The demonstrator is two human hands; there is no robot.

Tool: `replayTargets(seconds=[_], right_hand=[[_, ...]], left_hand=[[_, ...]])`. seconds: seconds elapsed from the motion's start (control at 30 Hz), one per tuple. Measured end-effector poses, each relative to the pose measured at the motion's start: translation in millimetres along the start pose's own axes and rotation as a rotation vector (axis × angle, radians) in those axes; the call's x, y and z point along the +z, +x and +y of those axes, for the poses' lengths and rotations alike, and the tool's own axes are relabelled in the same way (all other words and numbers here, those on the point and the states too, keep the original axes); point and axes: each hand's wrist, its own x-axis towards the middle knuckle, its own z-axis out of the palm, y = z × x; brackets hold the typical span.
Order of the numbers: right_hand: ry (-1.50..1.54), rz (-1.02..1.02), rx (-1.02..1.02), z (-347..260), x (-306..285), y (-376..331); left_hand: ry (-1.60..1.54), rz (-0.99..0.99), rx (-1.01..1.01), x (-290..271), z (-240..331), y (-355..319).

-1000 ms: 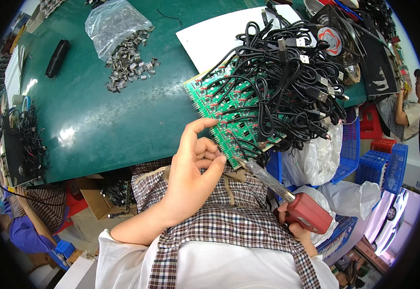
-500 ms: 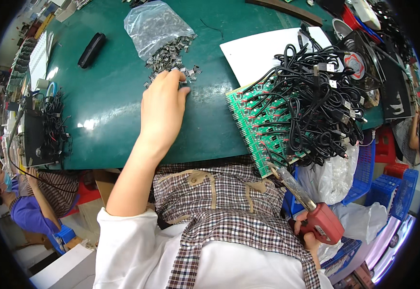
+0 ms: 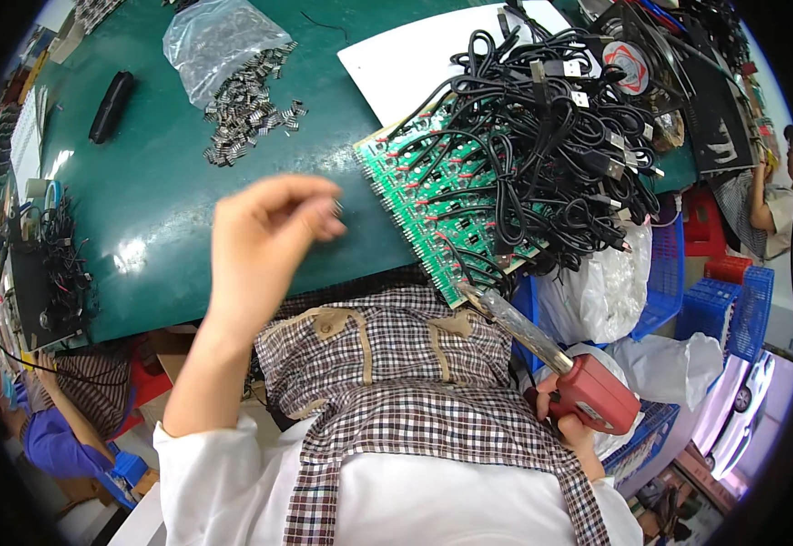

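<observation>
My left hand (image 3: pixel 264 227) is raised over the green table, thumb and fingers pinched on a small metal connector (image 3: pixel 337 207) that barely shows at the fingertips. Beyond it lies a heap of similar small metal connectors (image 3: pixel 242 118), spilling from a clear plastic bag (image 3: pixel 203 56). My right hand (image 3: pixel 571 428) grips the handle of a red soldering gun (image 3: pixel 601 396). The gun's metal tip is at the near corner of a green circuit board panel (image 3: pixel 410 196). Black USB cables (image 3: pixel 542 146) lie bunched over the panel, several running to its small boards.
A white sheet (image 3: pixel 396 68) lies partly under the panel. A black pouch (image 3: pixel 111 106) rests at the left, and a fan-like device (image 3: pixel 629 65) at the far right. Blue crates (image 3: pixel 733 314) and plastic bags (image 3: pixel 597 291) stand right of my lap. Another person (image 3: pixel 60 419) sits at left.
My left hand has drawn back from the connector heap toward the panel, with its fingers now pinched. The view has shifted, while the soldering gun stays by the panel's near corner.
</observation>
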Motion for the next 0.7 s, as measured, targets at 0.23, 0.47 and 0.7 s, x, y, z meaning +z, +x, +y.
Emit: replayTargets(seconds=[0.23,0.47,0.7], right_hand=[[0.005,-0.033,-0.080,4.7,-5.3,1.6],[-0.014,-0.045,-0.063,2.8,-7.6,2.4],[-0.067,-0.062,-0.029,4.9,-10.9,1.5]], left_hand=[[-0.469,-0.252,-0.348,54.6,7.9,-57.0],[-0.496,-0.095,-0.176,78.1,-7.0,-60.6],[-0.425,-0.083,-0.160,83.0,-5.6,-61.6]])
